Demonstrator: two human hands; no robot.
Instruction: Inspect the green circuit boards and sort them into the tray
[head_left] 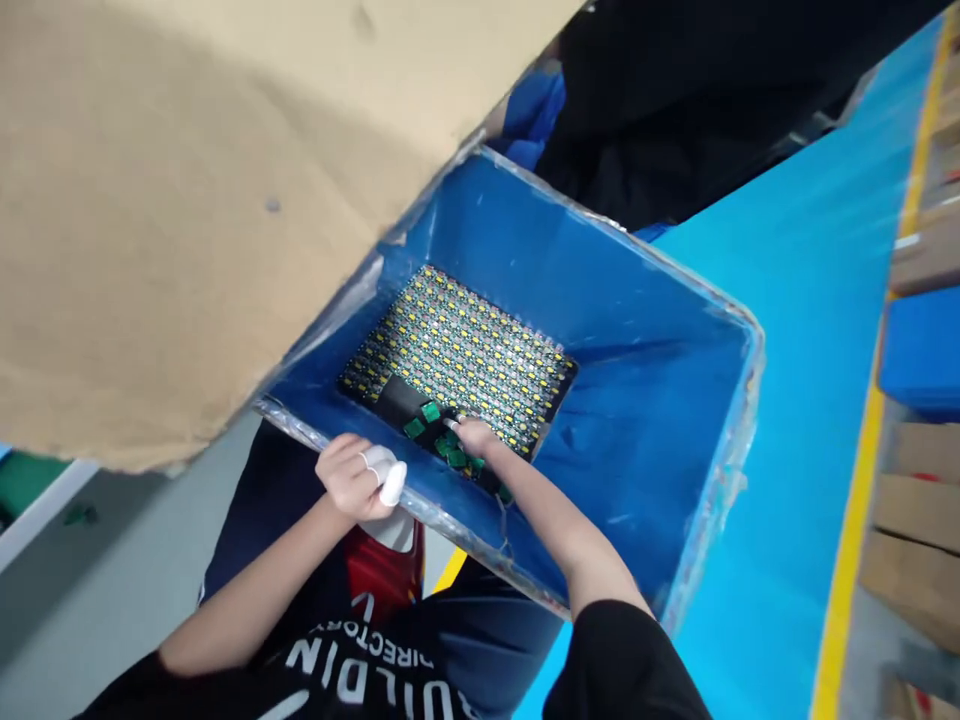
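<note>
My left hand (360, 478) is closed over the near rim of a deep blue bin (637, 430), with white covers on some fingers. Down inside the bin, my right hand (474, 435) reaches to the near edge of a layer of circuit boards (480, 350). Those boards are set in dense rows and carry yellow parts. My right fingers, at least one covered in white, look pressed together; what they hold, if anything, is too small to make out. Loose small green boards (452, 450) lie around the fingertips on a black sheet (397, 402).
A large cardboard flap (187, 200) covers the upper left and overlaps the bin's left side. Behind the bin is a person in dark clothing (645, 110). Cardboard boxes (915, 560) and a blue box (922, 350) stand at right, past a yellow floor line (859, 520).
</note>
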